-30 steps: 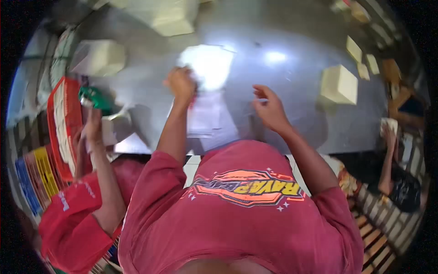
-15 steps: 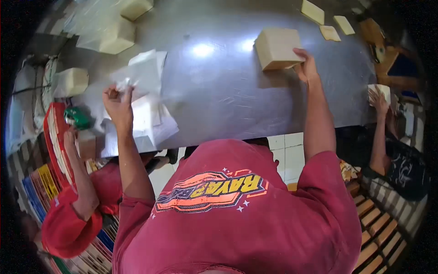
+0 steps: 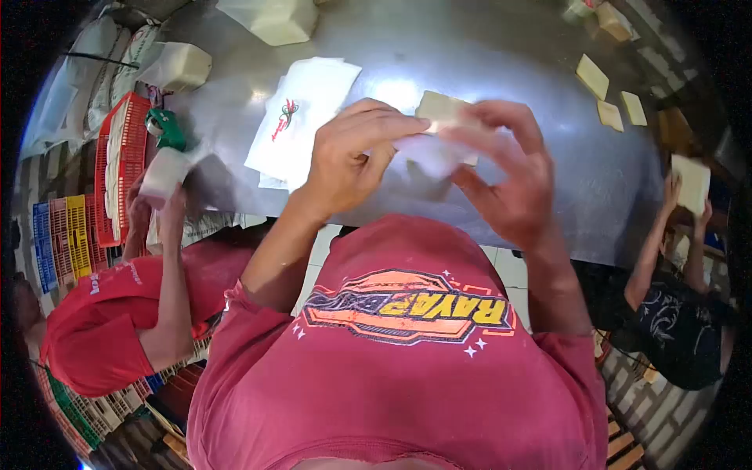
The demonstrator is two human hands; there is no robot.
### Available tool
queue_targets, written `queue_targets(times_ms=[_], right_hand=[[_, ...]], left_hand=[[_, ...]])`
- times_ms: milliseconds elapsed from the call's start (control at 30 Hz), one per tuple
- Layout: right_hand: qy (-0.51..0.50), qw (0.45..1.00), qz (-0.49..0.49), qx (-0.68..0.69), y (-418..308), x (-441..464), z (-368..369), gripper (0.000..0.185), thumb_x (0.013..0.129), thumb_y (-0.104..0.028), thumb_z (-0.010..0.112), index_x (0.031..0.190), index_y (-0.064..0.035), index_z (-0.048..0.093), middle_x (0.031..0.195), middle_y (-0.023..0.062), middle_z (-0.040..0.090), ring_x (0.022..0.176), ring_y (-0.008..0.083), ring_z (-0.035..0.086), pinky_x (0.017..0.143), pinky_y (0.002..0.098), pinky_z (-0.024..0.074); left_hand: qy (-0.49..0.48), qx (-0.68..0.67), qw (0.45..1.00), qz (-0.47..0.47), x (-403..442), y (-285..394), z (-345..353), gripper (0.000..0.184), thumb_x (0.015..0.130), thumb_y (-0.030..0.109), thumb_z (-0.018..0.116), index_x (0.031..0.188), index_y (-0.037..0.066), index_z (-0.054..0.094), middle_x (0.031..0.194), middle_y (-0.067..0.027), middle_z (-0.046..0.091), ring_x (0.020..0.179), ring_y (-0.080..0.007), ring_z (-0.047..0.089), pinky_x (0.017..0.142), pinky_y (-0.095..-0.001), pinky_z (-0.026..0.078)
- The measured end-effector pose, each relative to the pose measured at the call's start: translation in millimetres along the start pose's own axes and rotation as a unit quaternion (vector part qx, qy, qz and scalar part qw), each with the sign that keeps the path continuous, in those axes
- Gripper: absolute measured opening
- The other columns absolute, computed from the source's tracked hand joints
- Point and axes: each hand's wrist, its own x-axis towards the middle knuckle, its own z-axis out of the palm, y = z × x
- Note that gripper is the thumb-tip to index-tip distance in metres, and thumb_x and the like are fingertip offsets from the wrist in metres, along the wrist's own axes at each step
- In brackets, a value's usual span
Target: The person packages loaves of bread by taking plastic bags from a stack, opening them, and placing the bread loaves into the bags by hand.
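Observation:
My left hand (image 3: pixel 352 153) is closed, its fingertips pinching the edge of a thin, translucent plastic bag (image 3: pixel 431 155). Facing it, my right hand (image 3: pixel 513 176) is blurred by motion, with thumb and fingers apart around the bag's other side; whether it touches the film is unclear. Just behind the bag, a pale yellow block (image 3: pixel 440 106), like cheese or butter, rests on the metal table (image 3: pixel 376 47), partly hidden by the hands and the film. Left of my left hand lies a stack of white plastic bags (image 3: pixel 301 110) with a red and green print.
Wrapped blocks (image 3: pixel 270 19) stand at the far left; flat yellow pieces (image 3: pixel 593 77) lie at right. A green tape dispenser (image 3: pixel 164 129) is near a red crate (image 3: pixel 125 164). Co-workers on both sides hold a white block (image 3: pixel 164 176) and a pale slab (image 3: pixel 690 184).
My right hand has let go of the block, now on the table. Both hands have come together in front of it, with the bag between them. The co-worker at left now holds up a white block.

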Motion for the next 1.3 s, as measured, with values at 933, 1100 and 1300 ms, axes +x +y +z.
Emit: queue_targets(times_ms=[933,1100,1300], right_hand=[[-0.143,0.814,0.063,0.560,20.0,57.9,-45.4,0.028,0.091,-0.011,0.058,0.116,0.0000,0.055,0.102,0.0139,0.066,0.091,0.0226,0.064,0.076,0.0271,0.0503],[0.059,0.747,0.194,0.633,50.4,22.0,-25.0,0.051,0.091,-0.004,0.053,0.139,-0.0107,0.039,0.122,0.0161,0.059,0.100,0.0270,0.062,0.076,0.0293,0.0530],[0.330,0.604,0.438,0.578,172.8,-62.9,40.1,0.026,0.093,-0.008,0.054,0.119,-0.0103,0.048,0.091,0.0039,0.058,0.085,0.0157,0.059,0.079,0.0275,0.0509]], left_hand=[[-0.208,-0.522,0.823,-0.085,97.1,-55.4,-34.9,0.013,0.090,0.016,0.059,0.090,0.004,0.059,0.078,-0.0013,0.059,0.067,-0.0086,0.054,0.059,-0.0226,0.041],[-0.070,-0.424,0.888,-0.164,32.1,-121.7,37.1,0.024,0.094,0.013,0.053,0.116,0.003,0.056,0.104,-0.0089,0.061,0.094,-0.0144,0.061,0.084,-0.0246,0.050],[0.231,-0.677,0.541,-0.442,-9.9,-174.4,88.4,0.044,0.097,0.005,0.047,0.138,0.011,0.035,0.118,-0.0124,0.053,0.098,-0.0241,0.062,0.083,-0.0357,0.056]])
